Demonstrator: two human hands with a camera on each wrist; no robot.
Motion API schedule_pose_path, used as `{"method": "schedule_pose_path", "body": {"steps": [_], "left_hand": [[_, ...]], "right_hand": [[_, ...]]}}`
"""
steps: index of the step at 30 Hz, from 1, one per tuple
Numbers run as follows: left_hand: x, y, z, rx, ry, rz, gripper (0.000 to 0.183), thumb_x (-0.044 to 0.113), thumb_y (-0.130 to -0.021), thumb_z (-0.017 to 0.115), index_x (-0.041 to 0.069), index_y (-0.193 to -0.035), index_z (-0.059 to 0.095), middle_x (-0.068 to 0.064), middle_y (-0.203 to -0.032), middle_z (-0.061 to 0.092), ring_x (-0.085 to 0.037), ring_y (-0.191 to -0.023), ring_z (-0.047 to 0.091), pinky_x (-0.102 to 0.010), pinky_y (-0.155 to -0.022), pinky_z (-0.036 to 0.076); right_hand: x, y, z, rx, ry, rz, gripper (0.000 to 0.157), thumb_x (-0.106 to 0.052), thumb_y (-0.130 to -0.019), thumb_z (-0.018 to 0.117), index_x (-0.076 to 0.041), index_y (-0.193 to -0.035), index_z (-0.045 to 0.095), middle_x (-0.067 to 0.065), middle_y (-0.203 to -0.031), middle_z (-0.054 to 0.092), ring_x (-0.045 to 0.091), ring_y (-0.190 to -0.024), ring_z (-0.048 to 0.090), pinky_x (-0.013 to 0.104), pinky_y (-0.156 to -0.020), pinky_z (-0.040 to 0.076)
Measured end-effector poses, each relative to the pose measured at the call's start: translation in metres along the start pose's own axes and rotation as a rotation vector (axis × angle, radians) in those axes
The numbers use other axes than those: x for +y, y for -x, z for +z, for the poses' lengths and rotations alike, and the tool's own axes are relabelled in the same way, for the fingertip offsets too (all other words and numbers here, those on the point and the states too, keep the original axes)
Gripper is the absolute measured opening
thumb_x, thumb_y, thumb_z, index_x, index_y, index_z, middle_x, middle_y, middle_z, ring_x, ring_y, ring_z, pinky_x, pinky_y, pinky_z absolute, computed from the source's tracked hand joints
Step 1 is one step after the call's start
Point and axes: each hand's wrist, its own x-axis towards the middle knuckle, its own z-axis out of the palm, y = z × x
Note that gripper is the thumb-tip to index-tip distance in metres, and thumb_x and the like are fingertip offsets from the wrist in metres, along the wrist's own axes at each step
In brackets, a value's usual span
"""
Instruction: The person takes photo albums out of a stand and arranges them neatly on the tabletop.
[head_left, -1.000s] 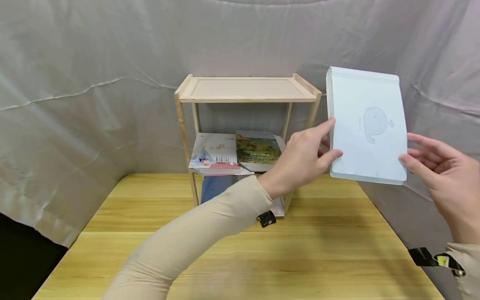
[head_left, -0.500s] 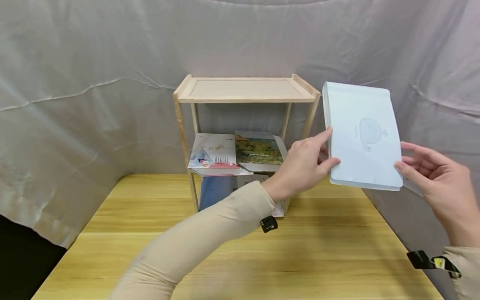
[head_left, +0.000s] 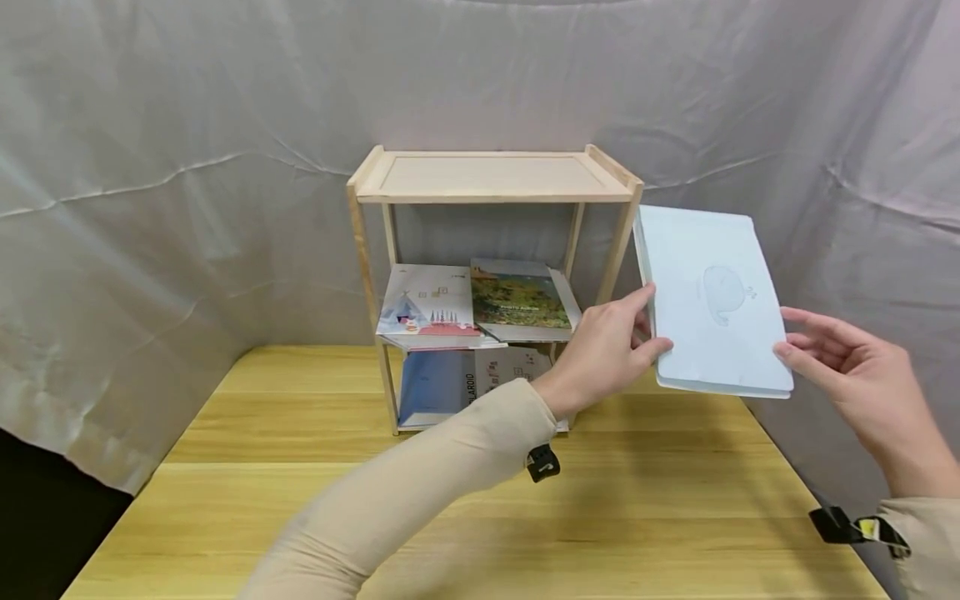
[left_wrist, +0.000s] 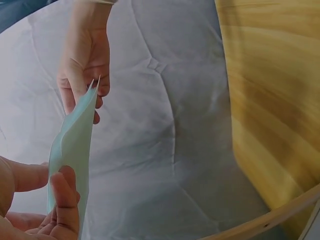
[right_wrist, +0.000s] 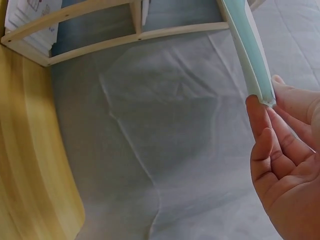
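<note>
A pale blue book (head_left: 705,333) with a whale drawing on its cover is held up in the air, right of the wooden shelf. My left hand (head_left: 611,346) pinches its left edge, thumb on the cover and fingers behind. At the opposite edge my right hand (head_left: 851,358) pinches it between thumb and fingers. From the left wrist, the book (left_wrist: 72,142) shows nearly edge-on, its covers slightly parted near the right hand (left_wrist: 86,60). The right wrist view has the thumb and fingers of the right hand (right_wrist: 287,150) at the book's corner.
A small wooden shelf (head_left: 495,179) stands at the back of the wooden table (head_left: 300,467). Its middle level bears a tent-picture book (head_left: 427,300) and a photo album (head_left: 517,300); a blue book (head_left: 438,379) and others lie below. Grey cloth (head_left: 225,100) hangs behind and beside.
Both hands have brought the book downward and a little to the left, toward the shelf. Their grip on it stays the same.
</note>
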Motion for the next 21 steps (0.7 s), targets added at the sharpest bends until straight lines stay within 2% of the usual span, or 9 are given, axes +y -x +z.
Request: {"method": "schedule_pose_path", "body": {"steps": [8, 16, 21], "left_hand": [[-0.012, 0.004, 0.017, -0.006, 0.032, -0.077, 0.07, 0.021, -0.104, 0.074, 0.004, -0.164, 0.041, 0.0, -0.11, 0.077, 0.003, -0.078, 0.06, -0.008, -0.078, 0.047], [-0.024, 0.007, 0.035, -0.021, 0.031, -0.167, 0.071, 0.023, -0.103, 0.075, 0.007, -0.164, 0.042, 0.003, -0.108, 0.077, 0.004, -0.075, 0.061, -0.011, -0.082, 0.05], [-0.03, 0.01, 0.045, -0.022, 0.027, -0.195, 0.07, 0.023, -0.103, 0.075, 0.006, -0.163, 0.044, 0.005, -0.102, 0.075, 0.002, -0.076, 0.061, -0.012, -0.081, 0.049]], "right_hand": [[0.02, -0.001, 0.001, -0.114, 0.027, 0.004, 0.049, -0.005, -0.101, 0.074, -0.02, -0.147, 0.067, -0.026, -0.096, 0.077, -0.01, -0.084, 0.072, 0.003, -0.076, 0.051], [0.037, 0.0, 0.006, -0.164, 0.147, 0.049, 0.047, -0.017, -0.102, 0.075, -0.019, -0.148, 0.064, -0.031, -0.096, 0.074, -0.013, -0.087, 0.069, 0.005, -0.073, 0.049], [0.049, 0.001, 0.008, -0.215, 0.165, 0.044, 0.046, -0.016, -0.103, 0.074, -0.019, -0.148, 0.064, -0.03, -0.098, 0.074, -0.013, -0.09, 0.068, 0.005, -0.073, 0.049]]}}
